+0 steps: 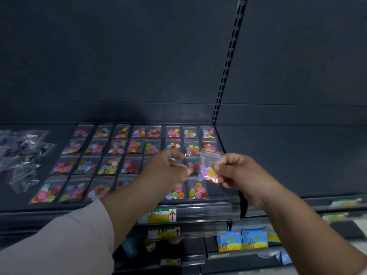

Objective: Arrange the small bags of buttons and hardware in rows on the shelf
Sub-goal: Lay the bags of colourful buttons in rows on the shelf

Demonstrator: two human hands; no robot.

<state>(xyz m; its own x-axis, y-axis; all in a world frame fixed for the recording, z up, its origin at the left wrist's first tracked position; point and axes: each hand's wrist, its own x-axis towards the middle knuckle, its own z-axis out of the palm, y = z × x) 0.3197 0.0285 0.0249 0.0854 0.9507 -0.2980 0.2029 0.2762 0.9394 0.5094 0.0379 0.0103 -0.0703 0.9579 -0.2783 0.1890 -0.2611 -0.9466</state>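
Rows of button bags [119,155] mostly fill the shelf [278,155]; right hand [238,173] pinches one bag [208,167], left hand [166,169] fingers curled beside it, dark hardware bags [21,155] heaped at left.

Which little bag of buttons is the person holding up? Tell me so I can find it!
Find the dark shelf covered in rows of button bags. Above its right end, the right hand pinches one clear bag with a red zip strip. Unlike the others lying flat in rows, it is lifted in the air, tilted, between both hands.
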